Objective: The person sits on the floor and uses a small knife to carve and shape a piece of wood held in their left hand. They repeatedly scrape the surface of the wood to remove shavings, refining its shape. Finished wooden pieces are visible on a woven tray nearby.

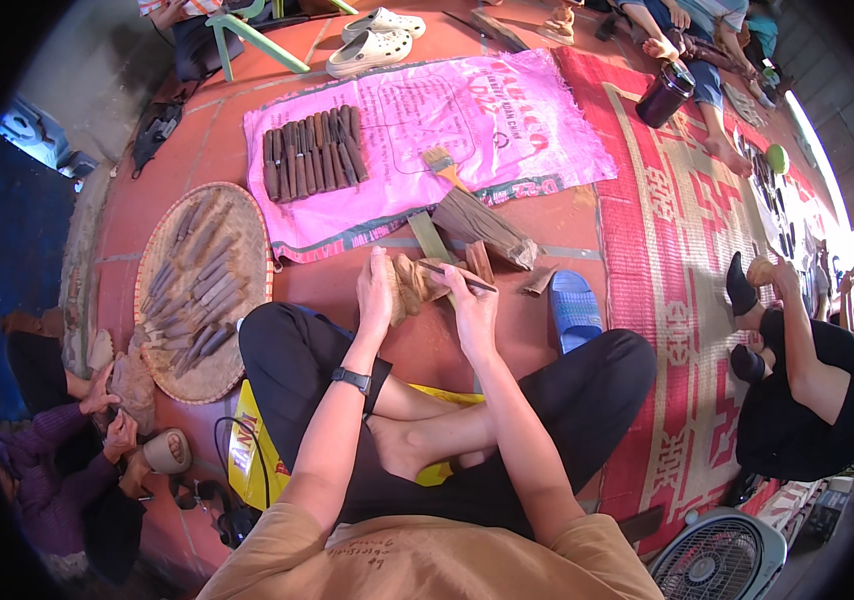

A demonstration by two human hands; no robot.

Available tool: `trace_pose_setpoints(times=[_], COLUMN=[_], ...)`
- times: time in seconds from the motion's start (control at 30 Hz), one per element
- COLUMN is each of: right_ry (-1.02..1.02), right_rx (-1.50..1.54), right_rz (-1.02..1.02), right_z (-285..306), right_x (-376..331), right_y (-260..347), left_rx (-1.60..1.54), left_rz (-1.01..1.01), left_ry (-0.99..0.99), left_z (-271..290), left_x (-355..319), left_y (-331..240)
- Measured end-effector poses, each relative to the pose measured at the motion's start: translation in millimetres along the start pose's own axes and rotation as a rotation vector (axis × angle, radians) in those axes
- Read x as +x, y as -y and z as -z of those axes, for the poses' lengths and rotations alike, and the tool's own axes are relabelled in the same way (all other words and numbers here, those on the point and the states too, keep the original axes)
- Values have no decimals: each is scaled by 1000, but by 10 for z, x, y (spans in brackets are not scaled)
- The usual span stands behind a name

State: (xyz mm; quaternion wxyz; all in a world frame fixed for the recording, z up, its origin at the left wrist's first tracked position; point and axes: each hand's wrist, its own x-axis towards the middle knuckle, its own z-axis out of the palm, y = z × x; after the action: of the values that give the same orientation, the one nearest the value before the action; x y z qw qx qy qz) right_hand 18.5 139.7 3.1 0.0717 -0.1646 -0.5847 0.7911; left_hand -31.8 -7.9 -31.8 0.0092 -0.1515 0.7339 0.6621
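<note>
In front of my crossed legs, my left hand (pixel 375 292) is closed on the left side of a carved piece of light brown wood (pixel 409 288). My right hand (pixel 473 308) grips a thin, dark, pencil-like tool (pixel 480 284), its tip end reaching over the right part of the carving. Just beyond the hands lie a long, rough wood block (pixel 485 230), a flat greenish strip of wood (pixel 429 238) and a small reddish wood block (pixel 479 262). A flat brush (pixel 441 162) with a yellowish handle rests on the pink sack (pixel 397 110).
Dark-handled carving tools (pixel 312 155) lie in a row on the sack. A round woven tray (pixel 154 372) at left holds several more. A blue slipper (pixel 575 312) sits by my right knee, a fan (pixel 712 565) at lower right. Other people sit on both sides; a red patterned mat (pixel 637 400) spreads rightward.
</note>
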Motion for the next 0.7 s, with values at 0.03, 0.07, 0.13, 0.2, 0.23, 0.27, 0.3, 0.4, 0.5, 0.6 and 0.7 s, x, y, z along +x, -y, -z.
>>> trace_pose_setpoints(times=[0.03, 0.07, 0.13, 0.2, 0.23, 0.27, 0.3, 0.4, 0.5, 0.6, 0.7], right_ry=[8, 15, 41, 75, 71, 68, 61, -22, -18, -22, -11], right_rx=[-58, -116, -198, -248, -217, -185, -152, -112, -216, -155, -5], right_rz=[7, 14, 12, -6, -3, 0, 1, 23, 63, -76, 6], right_z=[-1, 1, -16, -4, 34, 89, 102, 14, -29, 75, 108], right_x=[17, 38, 41, 24, 41, 70, 77, 57, 13, -33, 17], right_y=[-32, -74, -60, -28, -60, -107, -98, -124, -94, 39, 44], left_rx=[-10, -11, -15, 6, 16, 28, 40, 28, 52, 71, 59], left_rz=[11, 16, 28, -14, -35, -34, -31, -6, -11, -13, -23], left_ry=[6, 7, 6, -9, -18, -22, -24, -15, -16, -20, -18], left_z=[-1, -10, -23, -11, -5, 0, -1, 4, 5, 17, 1], left_x=[-4, -18, -67, -32, -16, -3, 1, 24, 17, 15, -2], left_y=[-17, -31, -107, -55, -27, 3, 11, 22, 32, 34, -2])
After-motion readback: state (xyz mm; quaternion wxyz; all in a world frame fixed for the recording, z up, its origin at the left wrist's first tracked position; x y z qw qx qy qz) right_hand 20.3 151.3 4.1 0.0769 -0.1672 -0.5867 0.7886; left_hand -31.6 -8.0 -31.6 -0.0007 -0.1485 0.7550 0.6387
